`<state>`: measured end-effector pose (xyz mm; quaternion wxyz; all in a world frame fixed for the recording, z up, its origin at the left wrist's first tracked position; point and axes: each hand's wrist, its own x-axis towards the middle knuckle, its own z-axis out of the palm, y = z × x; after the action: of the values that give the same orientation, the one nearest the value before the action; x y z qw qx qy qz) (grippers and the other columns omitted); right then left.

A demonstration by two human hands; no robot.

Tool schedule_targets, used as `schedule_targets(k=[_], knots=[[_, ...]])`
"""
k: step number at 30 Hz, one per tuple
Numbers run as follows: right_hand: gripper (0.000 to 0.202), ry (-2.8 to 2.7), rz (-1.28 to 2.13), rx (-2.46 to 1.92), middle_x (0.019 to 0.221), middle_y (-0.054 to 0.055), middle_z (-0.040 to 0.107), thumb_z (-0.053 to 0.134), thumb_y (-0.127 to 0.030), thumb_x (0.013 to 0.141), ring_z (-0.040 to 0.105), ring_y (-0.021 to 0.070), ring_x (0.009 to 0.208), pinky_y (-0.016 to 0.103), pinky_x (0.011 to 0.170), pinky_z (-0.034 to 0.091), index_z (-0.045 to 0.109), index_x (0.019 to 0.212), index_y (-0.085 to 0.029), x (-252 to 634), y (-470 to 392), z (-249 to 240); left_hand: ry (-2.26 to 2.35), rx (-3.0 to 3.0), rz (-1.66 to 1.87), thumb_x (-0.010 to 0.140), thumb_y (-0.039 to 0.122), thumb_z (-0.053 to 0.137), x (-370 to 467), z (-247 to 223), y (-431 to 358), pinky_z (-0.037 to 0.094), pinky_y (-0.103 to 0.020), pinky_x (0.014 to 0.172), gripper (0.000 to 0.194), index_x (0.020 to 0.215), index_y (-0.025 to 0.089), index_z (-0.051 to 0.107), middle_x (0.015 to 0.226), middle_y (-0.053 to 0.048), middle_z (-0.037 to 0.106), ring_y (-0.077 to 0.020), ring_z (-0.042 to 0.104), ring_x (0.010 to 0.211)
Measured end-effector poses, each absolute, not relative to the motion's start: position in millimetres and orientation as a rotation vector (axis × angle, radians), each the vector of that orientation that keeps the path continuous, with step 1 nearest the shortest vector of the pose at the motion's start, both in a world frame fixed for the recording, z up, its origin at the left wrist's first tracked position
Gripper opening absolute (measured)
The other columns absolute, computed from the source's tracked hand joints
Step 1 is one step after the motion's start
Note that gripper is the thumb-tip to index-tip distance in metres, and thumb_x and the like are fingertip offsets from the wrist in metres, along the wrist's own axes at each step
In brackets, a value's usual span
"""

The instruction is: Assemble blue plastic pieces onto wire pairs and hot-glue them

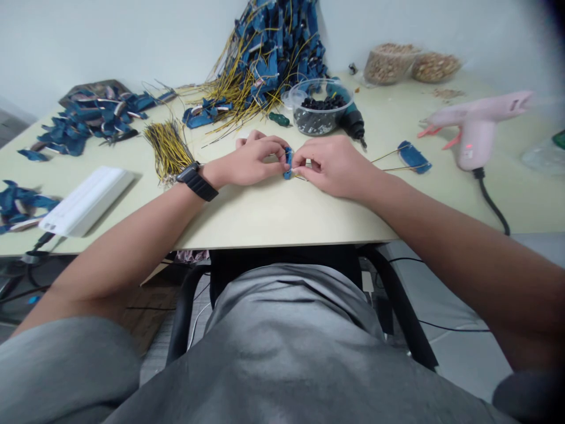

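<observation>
Between my hands, over the table's front half, is a small blue piece [288, 164] with thin wire at it. My left hand [260, 158], with a dark watch on the wrist, is closed on the blue piece between thumb and fingers. Close against its right side, my right hand [331, 165] is pinched shut. Thin dark and yellow wire ends show under its fingertips, so it seems to grip the wire at the piece, though the exact hold is too small to see. Another blue piece [414, 156] with two wires lies to the right of my right hand.
A pink glue gun [479, 126] stands at the right, its cord running off the front edge. Behind my hands are a clear tub [320, 112] of black parts and a large blue-and-yellow pile [273, 59]. Left are a wire bundle [170, 150] and a white box [88, 200].
</observation>
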<state>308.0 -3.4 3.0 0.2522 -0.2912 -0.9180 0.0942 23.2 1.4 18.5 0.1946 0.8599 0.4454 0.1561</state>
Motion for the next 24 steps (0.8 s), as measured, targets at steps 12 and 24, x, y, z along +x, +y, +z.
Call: schedule_targets(k=[12,24], knots=[[0.025,-2.478,0.263,-0.781,0.108,0.008,0.09,0.074,-0.036,0.121,0.075,0.0315,0.101,0.048,0.098,0.053,0.095,0.112,-0.027,306.7,-4.0,0.2,1.245,2.411,0.435,0.106,0.066,0.081,22.9,17.7,2.1,0.03,-0.083,0.145,0.039,0.119,0.031,0.091,0.18,-0.007,0.079,-0.0531,0.053,0.166],[0.025,-2.497,0.236,-0.806,0.11,0.008,0.089,0.074,-0.036,0.124,0.076,0.0319,0.103,0.049,0.1,0.054,0.097,0.116,-0.028,305.5,-4.5,0.4,1.233,2.407,0.461,0.104,0.066,0.082,22.4,17.7,2.0,0.031,-0.084,0.145,0.039,0.117,0.031,0.09,0.181,-0.006,0.081,-0.0534,0.054,0.164]])
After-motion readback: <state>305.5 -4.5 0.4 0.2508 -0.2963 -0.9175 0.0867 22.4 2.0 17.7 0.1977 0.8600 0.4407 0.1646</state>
